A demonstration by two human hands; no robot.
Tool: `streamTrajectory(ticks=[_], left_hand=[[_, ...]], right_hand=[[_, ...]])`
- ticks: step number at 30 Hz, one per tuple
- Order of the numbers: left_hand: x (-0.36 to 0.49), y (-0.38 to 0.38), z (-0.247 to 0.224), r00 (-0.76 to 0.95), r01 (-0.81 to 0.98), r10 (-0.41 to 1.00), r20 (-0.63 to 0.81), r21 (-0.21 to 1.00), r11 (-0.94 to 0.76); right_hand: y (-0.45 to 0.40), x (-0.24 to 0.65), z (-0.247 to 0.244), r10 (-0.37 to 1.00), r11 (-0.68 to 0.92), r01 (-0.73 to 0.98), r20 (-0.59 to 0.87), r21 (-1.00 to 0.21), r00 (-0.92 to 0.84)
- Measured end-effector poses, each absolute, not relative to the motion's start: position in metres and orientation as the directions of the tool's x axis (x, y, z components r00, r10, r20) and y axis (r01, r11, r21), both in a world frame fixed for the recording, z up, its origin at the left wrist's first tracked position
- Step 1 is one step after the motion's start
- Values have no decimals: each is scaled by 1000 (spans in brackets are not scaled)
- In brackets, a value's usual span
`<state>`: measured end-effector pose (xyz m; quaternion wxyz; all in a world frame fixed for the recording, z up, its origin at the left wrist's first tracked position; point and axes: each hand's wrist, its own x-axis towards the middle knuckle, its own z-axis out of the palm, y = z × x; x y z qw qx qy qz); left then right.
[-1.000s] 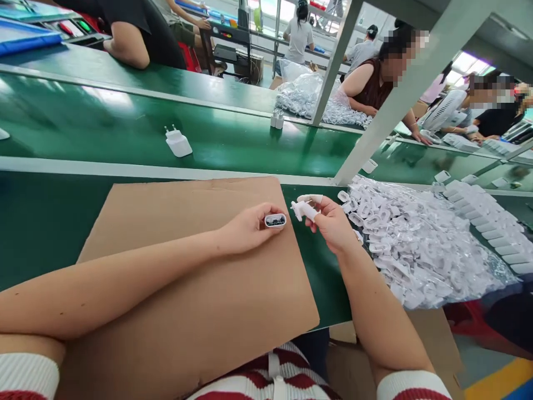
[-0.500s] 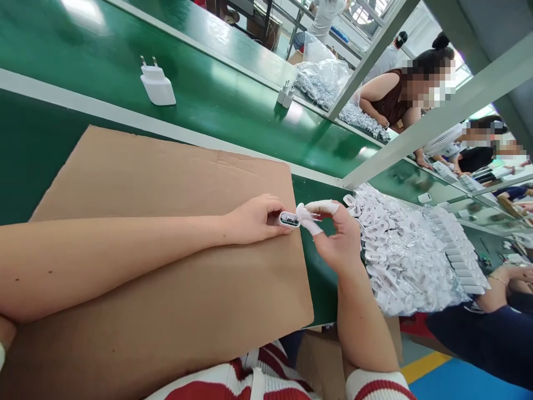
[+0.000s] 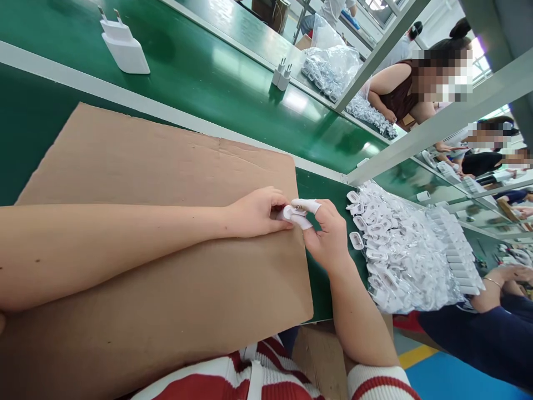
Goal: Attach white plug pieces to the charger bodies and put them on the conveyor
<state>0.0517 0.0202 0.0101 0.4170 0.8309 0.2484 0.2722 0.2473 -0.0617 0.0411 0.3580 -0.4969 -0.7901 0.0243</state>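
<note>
My left hand [image 3: 259,213] is closed around a small white charger housing [image 3: 281,215] near the right edge of a cardboard sheet [image 3: 166,294]. Most of the housing is hidden by my fingers. My right hand [image 3: 328,233], with white coverings on thumb and forefinger, pinches a small white plug cap [image 3: 296,213] with metal pins. The cap is up against the housing's end; whether it sits inside cannot be made out.
Right of my hand lies a plastic-wrapped heap of white housings [image 3: 400,261]. White plug chargers [image 3: 125,50] stand on the green belt [image 3: 200,83] beyond the cardboard. A slanted metal post [image 3: 416,130] rises at the right. Co-workers [image 3: 400,91] sit farther along.
My right hand has moved left, bringing the plug cap to the housing's open end, where a circuit board showed before. On the belt the plug chargers have shifted left in view.
</note>
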Motion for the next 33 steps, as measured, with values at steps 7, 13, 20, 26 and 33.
streamTrajectory(ticks=[7, 13, 20, 26, 33], left_hand=[[52, 20, 9, 729, 201, 644, 234, 826, -527], [51, 19, 11, 723, 208, 654, 223, 833, -513], [54, 14, 14, 689, 215, 686, 234, 838, -502], [57, 10, 7, 660, 250, 692, 291, 784, -568], [54, 5, -7, 668, 385, 616, 418, 514, -767]], right_hand=[[-63, 245, 42, 889, 369, 787, 435, -493, -144], [-62, 240, 46, 883, 358, 835, 443, -418, -157], [-62, 239, 45, 871, 344, 870, 466, -354, -155], [-61, 233, 36, 884, 280, 860, 464, -428, -57], [-55, 227, 26, 888, 197, 837, 456, -510, 69]])
